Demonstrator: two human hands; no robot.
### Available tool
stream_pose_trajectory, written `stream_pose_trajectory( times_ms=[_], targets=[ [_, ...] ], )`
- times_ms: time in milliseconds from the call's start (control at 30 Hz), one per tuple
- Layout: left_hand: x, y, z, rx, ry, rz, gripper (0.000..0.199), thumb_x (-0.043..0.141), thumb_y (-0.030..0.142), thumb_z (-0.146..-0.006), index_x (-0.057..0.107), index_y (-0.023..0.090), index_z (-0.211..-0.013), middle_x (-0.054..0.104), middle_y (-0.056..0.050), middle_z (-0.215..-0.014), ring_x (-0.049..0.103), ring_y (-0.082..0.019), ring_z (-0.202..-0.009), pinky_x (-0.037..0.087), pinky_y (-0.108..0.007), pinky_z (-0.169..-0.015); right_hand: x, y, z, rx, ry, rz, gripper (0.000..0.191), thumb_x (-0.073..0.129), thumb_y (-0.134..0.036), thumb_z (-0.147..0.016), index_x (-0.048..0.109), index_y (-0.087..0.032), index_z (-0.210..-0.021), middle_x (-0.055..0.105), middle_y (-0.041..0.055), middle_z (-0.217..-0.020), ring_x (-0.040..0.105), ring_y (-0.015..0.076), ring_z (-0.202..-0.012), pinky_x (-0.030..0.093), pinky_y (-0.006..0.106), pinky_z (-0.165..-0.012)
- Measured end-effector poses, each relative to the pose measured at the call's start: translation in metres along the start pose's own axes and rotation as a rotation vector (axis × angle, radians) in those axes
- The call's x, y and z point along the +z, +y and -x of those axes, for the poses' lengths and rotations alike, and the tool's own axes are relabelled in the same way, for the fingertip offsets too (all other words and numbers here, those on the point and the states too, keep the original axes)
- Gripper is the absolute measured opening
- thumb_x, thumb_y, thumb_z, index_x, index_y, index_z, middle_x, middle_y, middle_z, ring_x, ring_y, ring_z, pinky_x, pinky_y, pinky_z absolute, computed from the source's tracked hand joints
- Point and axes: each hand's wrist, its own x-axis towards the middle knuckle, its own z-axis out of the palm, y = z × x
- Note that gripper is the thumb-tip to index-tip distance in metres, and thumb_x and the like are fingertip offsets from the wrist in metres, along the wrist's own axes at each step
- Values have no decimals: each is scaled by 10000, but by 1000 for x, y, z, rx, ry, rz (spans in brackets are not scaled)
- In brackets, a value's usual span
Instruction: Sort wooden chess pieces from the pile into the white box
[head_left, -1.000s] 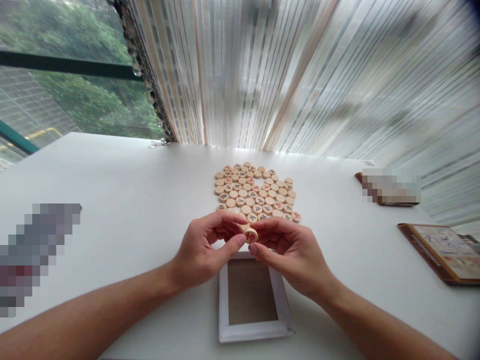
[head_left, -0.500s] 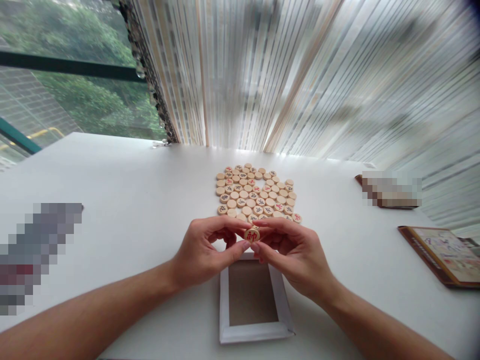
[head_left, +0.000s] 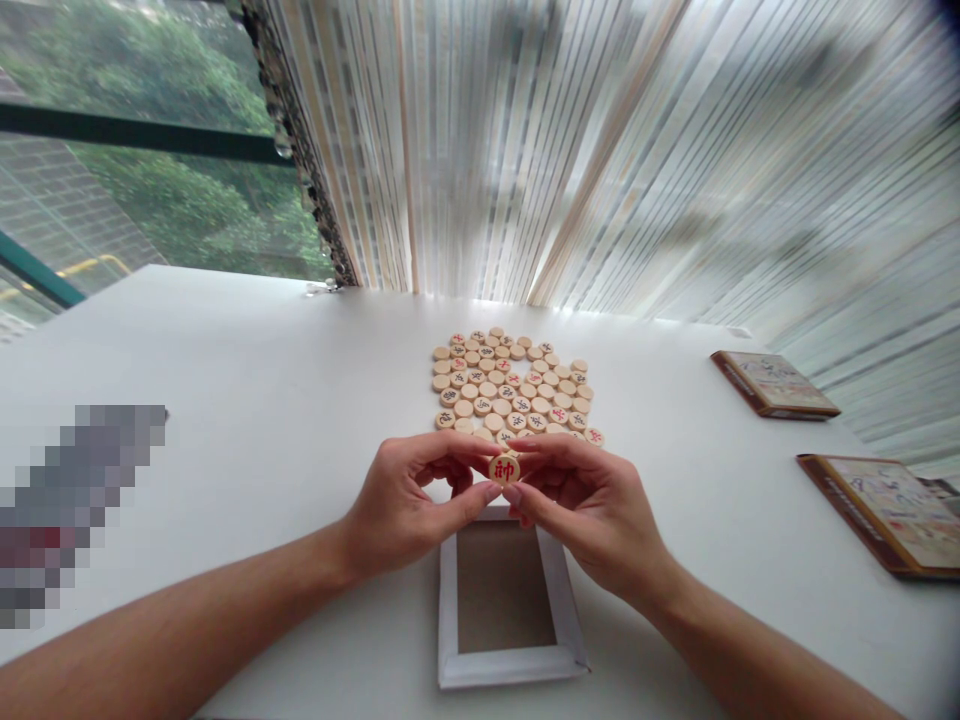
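Between my two hands is a round wooden Chinese chess piece (head_left: 504,470) with a red character, its marked face turned toward me. My left hand (head_left: 420,490) pinches it from the left with thumb and forefinger; my right hand (head_left: 585,495) pinches it from the right the same way. Just beyond my fingers lies a flat cluster of wooden Chinese chess pieces (head_left: 501,406), some with red or black characters up, others blank side up. Under and nearer than my hands, a shallow white open box (head_left: 448,620) with a brown bottom lies on the table.
The white table (head_left: 300,400) reaches back to a string curtain (head_left: 480,150) and a window (head_left: 180,180). Two flat brown-edged boxes (head_left: 776,385) with printed lids lie at the right. A blurred-out object (head_left: 82,500) lies at the left.
The piece with the red character is tilted slightly, so its face shows more fully. My hands have hardly moved.
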Motion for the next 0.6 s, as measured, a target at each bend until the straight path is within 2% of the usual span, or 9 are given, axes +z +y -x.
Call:
stream_pose_trajectory(
  times_ms=[233, 600],
  targets=[
    [1, -1, 0, 6, 0, 3, 270, 837, 112, -837, 789, 106, -1103, 814, -89, -893, 733, -127, -710, 625, -202, -673, 0, 1, -2, -53, -9, 12, 261, 866, -166, -858, 799, -246, -1097, 811, 37, -955, 745, 114, -713, 634, 177, -605],
    [-1, -1, -1, -8, -19, 5, 288, 829, 154, -865, 790, 78, -1140, 824, -122, -891, 758, -160, -732, 637, -236, -688, 0, -3, -3, -34, -23, 21, 253, 902, -200, -830, 818, -233, -1066, 799, 22, -845, 716, 99, -654, 613, 175, -604]
  ],
)
